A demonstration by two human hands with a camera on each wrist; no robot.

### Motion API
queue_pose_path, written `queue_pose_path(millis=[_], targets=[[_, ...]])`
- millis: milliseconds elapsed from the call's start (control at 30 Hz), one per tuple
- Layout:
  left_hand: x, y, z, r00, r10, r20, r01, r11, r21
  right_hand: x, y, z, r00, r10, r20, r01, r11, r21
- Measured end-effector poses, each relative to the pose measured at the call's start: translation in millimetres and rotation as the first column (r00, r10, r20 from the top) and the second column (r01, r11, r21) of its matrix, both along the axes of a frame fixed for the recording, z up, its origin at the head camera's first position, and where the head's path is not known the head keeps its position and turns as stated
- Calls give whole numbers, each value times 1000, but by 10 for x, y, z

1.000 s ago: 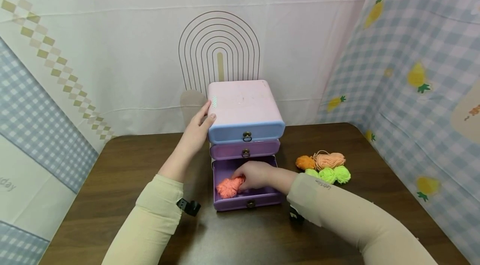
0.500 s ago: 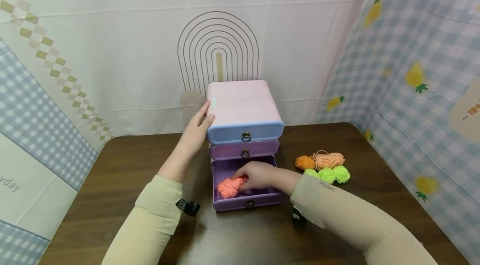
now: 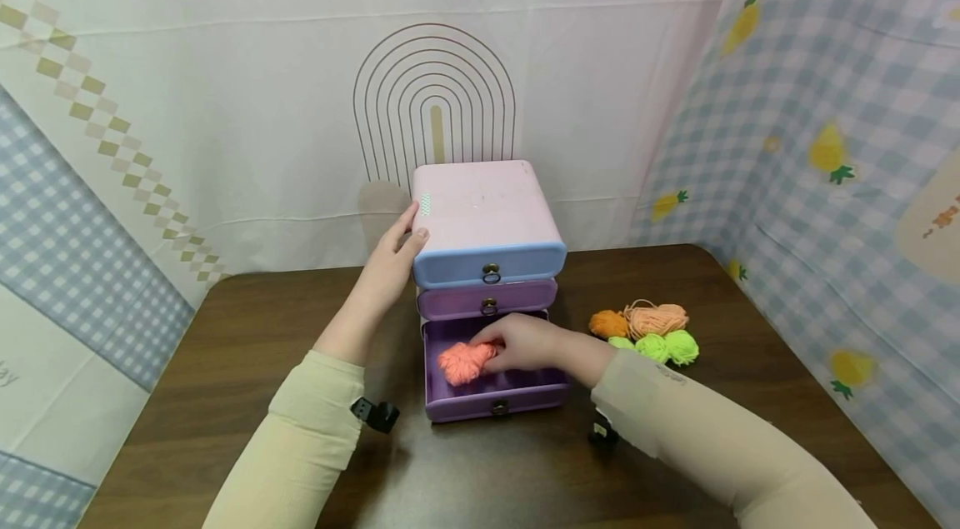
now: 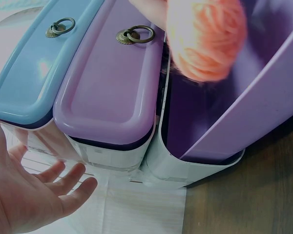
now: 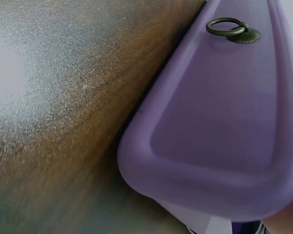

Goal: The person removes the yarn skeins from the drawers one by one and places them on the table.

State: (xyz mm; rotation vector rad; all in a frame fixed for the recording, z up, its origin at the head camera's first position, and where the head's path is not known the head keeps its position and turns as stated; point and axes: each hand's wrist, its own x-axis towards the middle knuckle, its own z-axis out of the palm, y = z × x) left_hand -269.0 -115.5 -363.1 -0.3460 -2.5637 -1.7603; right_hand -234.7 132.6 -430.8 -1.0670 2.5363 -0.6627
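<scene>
A small three-drawer cabinet (image 3: 480, 204) stands at the back middle of the table, pink on top, with a blue top drawer (image 3: 517, 264) and a purple middle drawer (image 3: 450, 301), both pushed in. Its purple bottom drawer (image 3: 465, 408) is pulled out. Over that drawer my right hand (image 3: 525, 343) pinches a coral yarn ball (image 3: 462, 363), also seen large in the left wrist view. My left hand (image 3: 392, 258) rests against the cabinet's left side, thumb at the top edge, and in the left wrist view its fingers (image 4: 71, 183) are spread and relaxed.
To the cabinet's right lie an orange yarn ball (image 3: 607, 323), a peach skein (image 3: 657, 318) and several lime-green yarn balls (image 3: 681, 347). Fabric backdrops (image 3: 262, 96) rise behind the table and along its right side. Ring pulls (image 3: 491, 272) hang on the drawer fronts.
My right hand has lifted the coral yarn ball slightly and moved it a little back and right over the pulled-out drawer. My left hand stays at the cabinet's side.
</scene>
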Motion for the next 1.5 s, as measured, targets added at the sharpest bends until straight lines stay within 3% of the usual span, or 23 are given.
queue_pose_path(millis=[900, 1500], targets=[[-8, -13, -6, 1000, -5, -15, 5, 1000, 7, 102, 317, 182, 996, -48, 77, 56, 993, -107], [-6, -5, 22, 1000, -3, -9, 3, 1000, -1, 214, 765, 268, 977, -185, 106, 203, 961, -187]])
